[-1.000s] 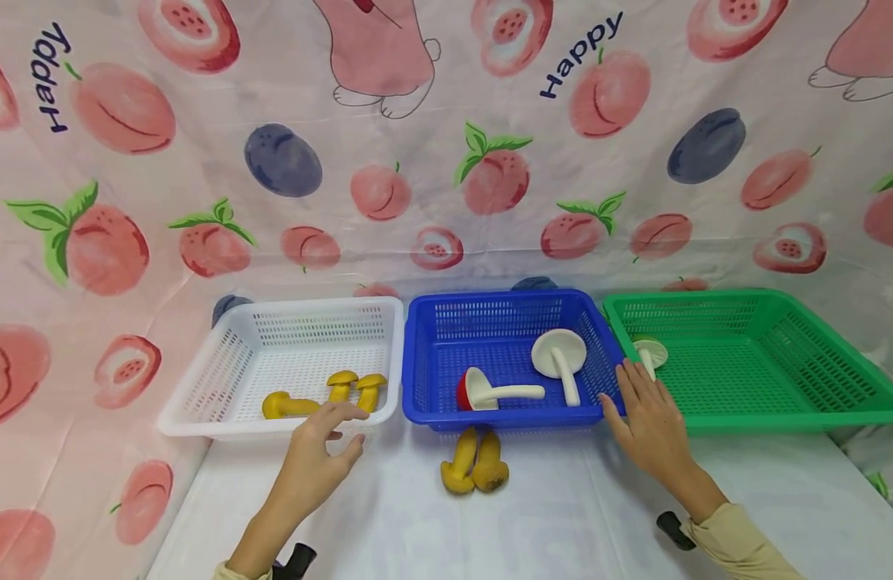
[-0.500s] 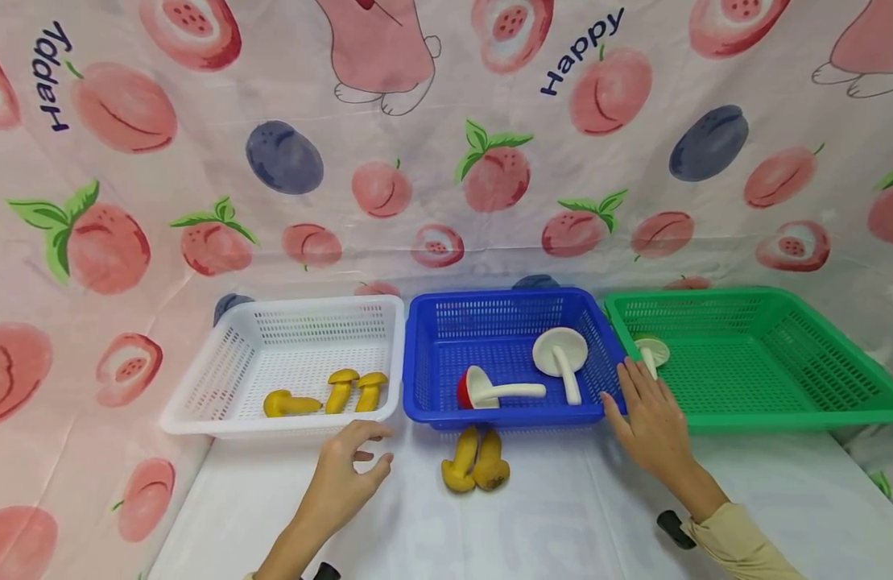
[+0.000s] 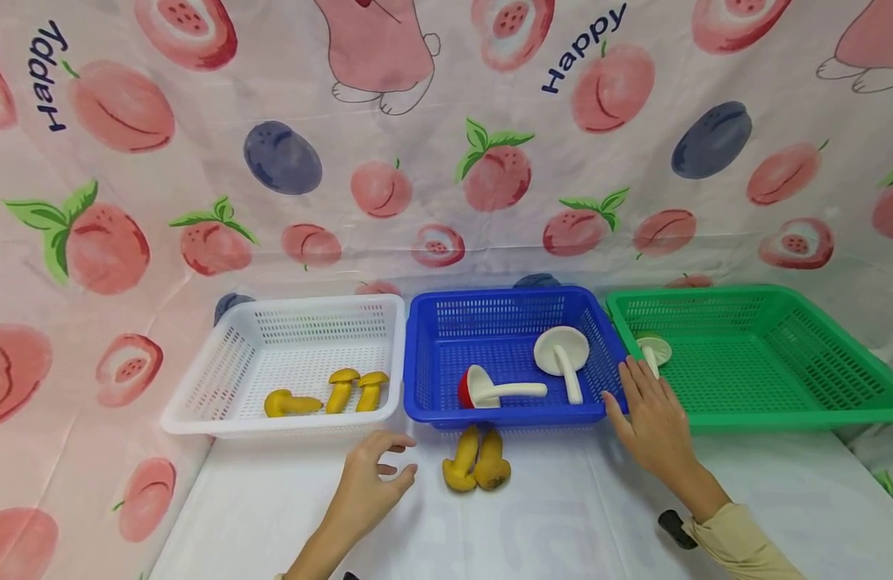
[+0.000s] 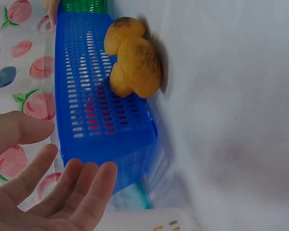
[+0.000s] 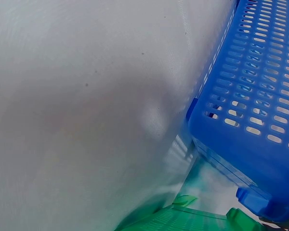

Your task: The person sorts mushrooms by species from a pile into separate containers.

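My left hand (image 3: pixel 374 481) hangs over the white cloth with fingers loosely bent and nothing between them. To its right, two yellow toy mushrooms (image 3: pixel 460 461) lie side by side against the front of the blue basket (image 3: pixel 500 419). In the left wrist view, the fingers (image 4: pixel 98 192) are apart from the mushrooms (image 4: pixel 139 67), whose caps carry dark marks. My right hand (image 3: pixel 655 423) rests, fingers straight, where the blue basket meets the green basket (image 3: pixel 772 420). It partly overlaps a white-stemmed mushroom (image 3: pixel 655 352) in the green one. The right wrist view does not show the hand clearly.
Inside the blue basket lie a red-capped mushroom (image 3: pixel 475 388) and another white-stemmed mushroom (image 3: pixel 561 352). The white basket (image 3: pixel 272 428) at left holds several yellow mushrooms (image 3: pixel 341 391). Behind the row of baskets rises a fruit-printed cloth (image 3: pixel 446 177).
My left hand has moved right and slightly down, from the white basket's front rim toward the two yellow mushrooms. My right hand stays in place.
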